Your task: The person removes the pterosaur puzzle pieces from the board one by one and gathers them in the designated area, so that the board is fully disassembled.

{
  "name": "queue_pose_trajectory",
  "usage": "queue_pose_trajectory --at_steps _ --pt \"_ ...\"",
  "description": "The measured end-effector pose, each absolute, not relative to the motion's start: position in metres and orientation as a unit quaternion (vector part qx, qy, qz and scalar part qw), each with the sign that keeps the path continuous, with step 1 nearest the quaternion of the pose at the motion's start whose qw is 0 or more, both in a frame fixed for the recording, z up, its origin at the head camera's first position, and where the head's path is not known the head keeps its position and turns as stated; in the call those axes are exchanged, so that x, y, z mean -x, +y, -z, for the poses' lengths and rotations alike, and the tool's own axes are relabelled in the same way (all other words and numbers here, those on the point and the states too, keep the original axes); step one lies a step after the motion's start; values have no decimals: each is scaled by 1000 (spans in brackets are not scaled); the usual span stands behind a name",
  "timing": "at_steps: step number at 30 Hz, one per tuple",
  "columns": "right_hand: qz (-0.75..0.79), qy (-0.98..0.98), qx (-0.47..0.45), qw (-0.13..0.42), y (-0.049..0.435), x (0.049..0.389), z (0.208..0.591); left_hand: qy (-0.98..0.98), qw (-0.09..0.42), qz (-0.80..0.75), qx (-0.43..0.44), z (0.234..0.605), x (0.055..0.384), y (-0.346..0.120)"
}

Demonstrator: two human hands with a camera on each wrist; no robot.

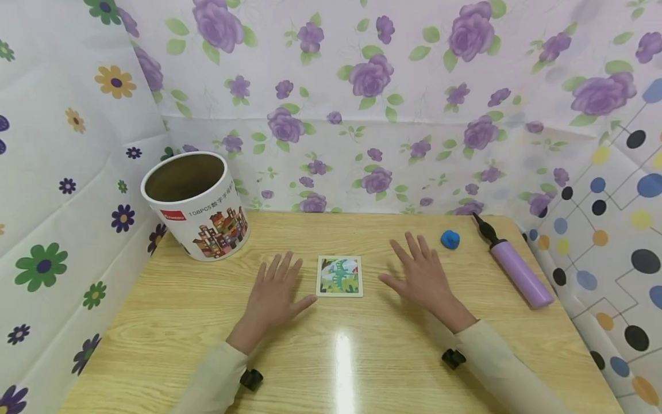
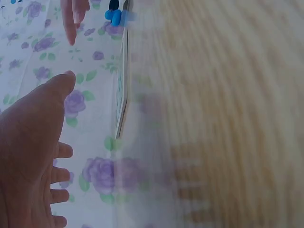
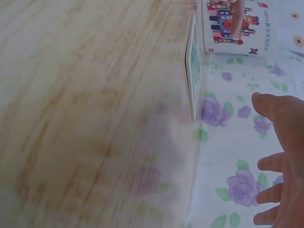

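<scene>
A square picture puzzle with a green dinosaur point(image 1: 339, 276) lies flat on the wooden table between the two hands. To its left is the left hand point(image 1: 274, 296), palm down with fingers spread and its thumb tip close to the puzzle's lower left corner. On the other side the right hand point(image 1: 421, 279) also has its fingers spread, apart from the puzzle. Neither hand holds anything. Both wrist views show the puzzle edge-on, in the left wrist view as a thin pale board point(image 2: 122, 85) and in the right wrist view as a similar board point(image 3: 192, 66).
A white bucket point(image 1: 199, 207) with printed building blocks stands at the back left of the wooden table point(image 1: 289, 368). At the right lie a small blue object point(image 1: 450, 239) and a purple hand pump point(image 1: 519, 273) with a black nozzle. Patterned cloth point(image 1: 331, 167) hangs behind and at both sides.
</scene>
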State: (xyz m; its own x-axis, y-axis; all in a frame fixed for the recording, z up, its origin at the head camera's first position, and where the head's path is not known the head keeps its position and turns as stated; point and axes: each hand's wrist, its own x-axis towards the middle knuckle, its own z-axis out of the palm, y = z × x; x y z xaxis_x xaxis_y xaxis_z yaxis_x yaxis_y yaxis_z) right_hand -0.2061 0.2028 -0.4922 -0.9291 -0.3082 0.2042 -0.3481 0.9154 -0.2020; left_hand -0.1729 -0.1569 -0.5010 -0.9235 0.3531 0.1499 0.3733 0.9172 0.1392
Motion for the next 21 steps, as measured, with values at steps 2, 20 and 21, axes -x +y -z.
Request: queue_pose_trajectory --at_steps 2,20,21 --pt "-125 -973 -176 79 200 208 491 -977 52 88 189 503 171 -152" --pt "-204 -935 -286 43 189 238 485 -958 -22 107 265 515 156 -106" --pt "-206 -933 -291 42 188 240 485 -957 -26 105 268 515 156 -103"
